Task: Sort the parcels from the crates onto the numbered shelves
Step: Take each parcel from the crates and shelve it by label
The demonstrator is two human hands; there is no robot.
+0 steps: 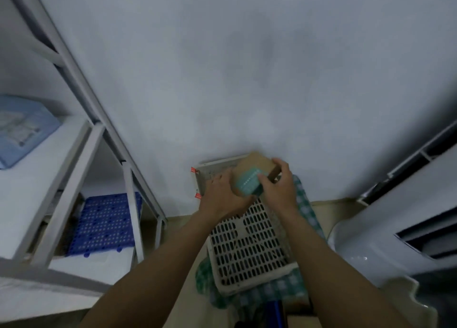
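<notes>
The left grip (222,196) and right grip (279,186) meet over the far end of a white slotted crate (247,248), close to the wall. Between them sits a small teal box (248,183) with a flat brown parcel (257,164) right behind it; the two touch, but whether they are stacked or side by side is not clear.

The left grip curls round the box's left side, with fingers up along the far edge and the thumb tucked under the near edge. The right grip is curled over the parcel's right corner, with its thumb lying on top of the box. So the box is pinched from both sides, at the middle of the two grips, and the parcel juts out beyond the fingertips toward the wall. Both are held above the crate's rim, not resting in it.

The crate sits on a green checked cloth (304,204). A second crate (215,165) with red clips stands behind it, against the wall. At left is a white metal shelf (74,154) carrying a blue packet (22,127), with a blue perforated mat (106,224) on a lower level.
</notes>
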